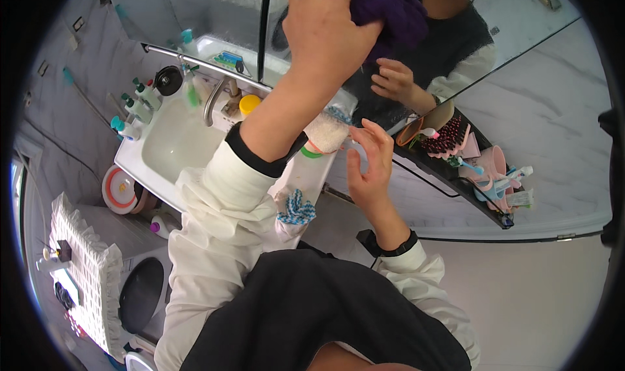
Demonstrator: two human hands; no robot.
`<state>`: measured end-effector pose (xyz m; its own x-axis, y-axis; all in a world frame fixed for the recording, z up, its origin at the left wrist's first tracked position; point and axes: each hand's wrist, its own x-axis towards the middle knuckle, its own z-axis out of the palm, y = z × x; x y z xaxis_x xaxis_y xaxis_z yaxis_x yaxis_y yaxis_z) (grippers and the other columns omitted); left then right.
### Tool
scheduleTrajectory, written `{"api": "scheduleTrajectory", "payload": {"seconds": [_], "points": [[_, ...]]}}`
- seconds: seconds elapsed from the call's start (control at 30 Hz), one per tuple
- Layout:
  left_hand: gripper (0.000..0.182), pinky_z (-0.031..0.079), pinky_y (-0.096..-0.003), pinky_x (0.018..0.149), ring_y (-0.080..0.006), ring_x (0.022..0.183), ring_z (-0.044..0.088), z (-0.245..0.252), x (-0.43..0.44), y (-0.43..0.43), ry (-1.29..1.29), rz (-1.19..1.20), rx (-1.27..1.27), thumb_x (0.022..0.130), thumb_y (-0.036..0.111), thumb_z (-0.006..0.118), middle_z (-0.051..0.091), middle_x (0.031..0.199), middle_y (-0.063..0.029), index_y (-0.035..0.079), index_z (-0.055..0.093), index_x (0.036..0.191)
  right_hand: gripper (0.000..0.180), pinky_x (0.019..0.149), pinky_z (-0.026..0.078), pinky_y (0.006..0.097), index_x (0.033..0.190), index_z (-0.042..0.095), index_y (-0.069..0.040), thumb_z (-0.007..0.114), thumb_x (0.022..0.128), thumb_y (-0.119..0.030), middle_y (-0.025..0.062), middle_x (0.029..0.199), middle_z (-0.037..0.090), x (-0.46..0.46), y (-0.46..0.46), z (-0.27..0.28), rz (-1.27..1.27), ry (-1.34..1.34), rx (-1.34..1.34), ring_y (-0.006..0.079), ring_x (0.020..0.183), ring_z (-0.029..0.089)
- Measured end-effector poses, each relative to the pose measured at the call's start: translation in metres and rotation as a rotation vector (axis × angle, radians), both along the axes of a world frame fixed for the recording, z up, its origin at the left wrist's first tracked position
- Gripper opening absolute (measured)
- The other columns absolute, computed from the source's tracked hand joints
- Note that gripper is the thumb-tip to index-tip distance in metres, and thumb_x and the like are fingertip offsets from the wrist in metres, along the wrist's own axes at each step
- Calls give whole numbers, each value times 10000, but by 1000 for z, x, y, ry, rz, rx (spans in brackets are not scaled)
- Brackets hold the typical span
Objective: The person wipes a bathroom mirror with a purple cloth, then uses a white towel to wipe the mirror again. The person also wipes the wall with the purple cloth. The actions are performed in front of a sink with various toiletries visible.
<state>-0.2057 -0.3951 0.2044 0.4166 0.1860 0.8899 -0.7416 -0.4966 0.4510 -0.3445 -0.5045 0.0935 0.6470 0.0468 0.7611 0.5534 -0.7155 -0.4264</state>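
Observation:
My left hand (332,27) is raised to the mirror (219,14) at the top of the head view, gripping a purple cloth (388,10); its fingertips are cut off by the frame edge. My right hand (372,168) hangs in the air right of the sink counter, fingers apart and slightly bent, holding nothing. Close to its left, a pale fluffy cloth (328,133) sits on the counter. A blue-and-white patterned cloth (297,207) lies on a pale one nearer my body. The mirror reflects a person in a dark garment and the other hand.
Left lies a white sink (180,141) with a curved faucet (211,102), pump bottles (137,108) and a yellow lid (249,104). A black shelf (439,178) below the mirror's right part holds a hairbrush (447,139) and pink cups (490,161). A washing machine (141,293) stands lower left.

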Motion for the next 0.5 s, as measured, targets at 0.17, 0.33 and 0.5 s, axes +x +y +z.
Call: {"api": "scheduleTrajectory", "payload": {"seconds": [0.17, 0.33, 0.5], "points": [[571, 511, -422, 705, -330, 958, 527, -51, -41, -22, -6, -118, 168, 539, 155, 771, 542, 1015, -97, 244, 643, 1088, 291, 891, 458, 350, 1095, 604, 1, 546, 817, 68, 170, 1183, 514, -6, -12, -10, 35, 6, 45, 267, 997, 571], [595, 513, -425, 719, -335, 969, 525, -58, -45, -19, 106, -94, 281, 542, 151, 771, 539, 1027, -97, 256, 635, 1112, 283, 892, 460, 346, 1063, 619, -11, 538, 811, 90, 156, 1150, 507, -12, -19, -13, 74, 26, 100, 260, 1001, 577], [561, 492, -454, 781, -362, 1003, 517, 5, -7, -8, -27, 42, -27, 587, 144, 748, 542, 1061, -135, 224, 622, 1128, 291, 894, 455, 353, 1074, 612, -2, 542, 804, 82, 161, 1166, 511, -19, -32, -3, 44, 4, 71, 268, 1018, 559]]}}
